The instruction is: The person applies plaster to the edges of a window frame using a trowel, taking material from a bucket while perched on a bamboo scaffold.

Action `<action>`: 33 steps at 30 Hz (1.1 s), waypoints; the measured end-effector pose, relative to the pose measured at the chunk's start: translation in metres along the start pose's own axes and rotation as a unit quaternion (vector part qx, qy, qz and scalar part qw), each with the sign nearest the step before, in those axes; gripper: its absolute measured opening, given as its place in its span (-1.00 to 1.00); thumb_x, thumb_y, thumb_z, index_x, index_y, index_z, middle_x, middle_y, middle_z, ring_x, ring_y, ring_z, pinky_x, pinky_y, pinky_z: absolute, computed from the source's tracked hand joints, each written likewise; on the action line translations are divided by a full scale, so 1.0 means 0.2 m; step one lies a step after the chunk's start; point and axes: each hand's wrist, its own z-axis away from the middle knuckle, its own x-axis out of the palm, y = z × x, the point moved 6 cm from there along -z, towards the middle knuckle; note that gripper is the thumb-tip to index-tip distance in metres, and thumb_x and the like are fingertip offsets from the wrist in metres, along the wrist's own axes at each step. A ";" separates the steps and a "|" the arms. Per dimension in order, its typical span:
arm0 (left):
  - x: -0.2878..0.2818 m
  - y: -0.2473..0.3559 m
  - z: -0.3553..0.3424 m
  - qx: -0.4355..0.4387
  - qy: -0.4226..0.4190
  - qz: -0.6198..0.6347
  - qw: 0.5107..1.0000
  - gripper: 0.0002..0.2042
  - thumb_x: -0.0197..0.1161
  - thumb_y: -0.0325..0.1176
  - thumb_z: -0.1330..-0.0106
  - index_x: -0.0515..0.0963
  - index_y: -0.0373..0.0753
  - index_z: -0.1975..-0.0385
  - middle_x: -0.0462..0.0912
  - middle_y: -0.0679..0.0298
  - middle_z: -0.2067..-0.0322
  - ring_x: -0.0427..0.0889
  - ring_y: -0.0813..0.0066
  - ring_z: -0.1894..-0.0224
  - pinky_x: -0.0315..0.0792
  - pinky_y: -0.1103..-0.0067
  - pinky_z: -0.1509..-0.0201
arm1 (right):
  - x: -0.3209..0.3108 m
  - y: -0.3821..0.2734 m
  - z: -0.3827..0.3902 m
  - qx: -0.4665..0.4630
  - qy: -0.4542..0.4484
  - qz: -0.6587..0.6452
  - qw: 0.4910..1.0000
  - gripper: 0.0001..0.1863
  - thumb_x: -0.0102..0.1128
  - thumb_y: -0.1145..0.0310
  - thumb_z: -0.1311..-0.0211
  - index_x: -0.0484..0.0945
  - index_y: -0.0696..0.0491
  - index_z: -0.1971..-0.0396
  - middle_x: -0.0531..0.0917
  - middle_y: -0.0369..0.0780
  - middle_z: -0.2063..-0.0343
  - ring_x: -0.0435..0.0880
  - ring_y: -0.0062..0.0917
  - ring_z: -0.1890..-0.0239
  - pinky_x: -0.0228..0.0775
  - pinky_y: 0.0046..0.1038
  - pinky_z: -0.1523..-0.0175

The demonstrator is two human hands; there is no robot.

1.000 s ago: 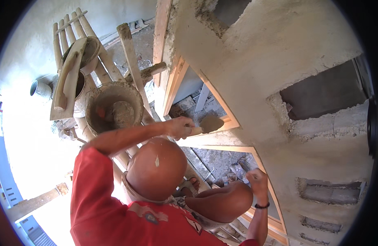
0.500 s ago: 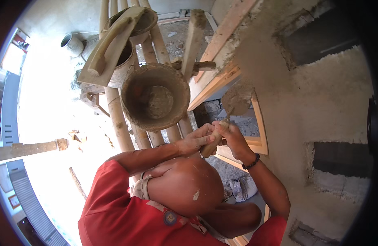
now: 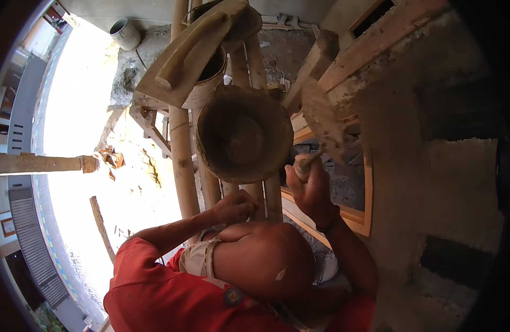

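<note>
My right hand (image 3: 313, 185) is closed round the handle of a trowel (image 3: 323, 119), which it holds up in front of the window opening. Its broad blade points away from me and looks coated with mortar. My left hand (image 3: 235, 207) is curled into a loose fist above my raised knee, with nothing visible in it. Just beyond it a mortar-crusted bucket (image 3: 213, 119) stands on the bamboo poles (image 3: 183, 160), its shadowed inside showing some mortar at the bottom. A wooden float (image 3: 188, 58) with a long handle lies across the buckets behind.
A plastered wall (image 3: 393, 193) with dark recesses rises on my right, beside a wooden window frame (image 3: 367, 193). An upright timber (image 3: 316, 61) stands beyond the bucket. At the far left a grey pail (image 3: 125, 36) sits on the ground, and a beam (image 3: 39, 164) juts in.
My left hand has let go of the trowel handle and drawn back to the left. The right hand keeps the trowel, its blade now turned differently. The view has shifted, moving the buckets rightward.
</note>
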 end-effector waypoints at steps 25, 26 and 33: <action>-0.48 0.13 0.26 0.055 0.325 0.193 0.924 -0.76 0.03 -0.15 -0.50 0.41 -0.17 0.05 0.59 0.29 0.28 0.62 0.51 0.37 0.51 0.56 0.29 | -0.14 0.64 0.08 0.172 -0.049 0.080 0.981 -0.60 0.22 0.26 -0.23 0.47 0.19 0.03 0.62 0.07 0.38 0.66 -0.08 0.28 0.46 -0.20 0.23; -0.49 0.13 0.24 0.064 0.318 0.201 0.924 -0.76 0.02 -0.15 -0.51 0.42 -0.17 0.05 0.58 0.30 0.28 0.62 0.52 0.35 0.51 0.55 0.27 | -0.12 0.67 0.09 0.188 -0.055 0.062 0.979 -0.61 0.23 0.26 -0.23 0.48 0.19 0.05 0.61 0.07 0.37 0.66 -0.09 0.26 0.45 -0.21 0.22; -0.49 0.19 0.22 0.065 0.307 0.242 0.918 -0.75 0.04 -0.16 -0.51 0.44 -0.16 0.01 0.56 0.35 0.28 0.59 0.58 0.26 0.52 0.55 0.21 | 0.04 0.63 0.24 0.221 -0.140 0.060 0.963 -0.66 0.16 0.23 -0.27 0.51 0.19 0.12 0.59 0.00 0.33 0.60 -0.12 0.29 0.43 -0.23 0.17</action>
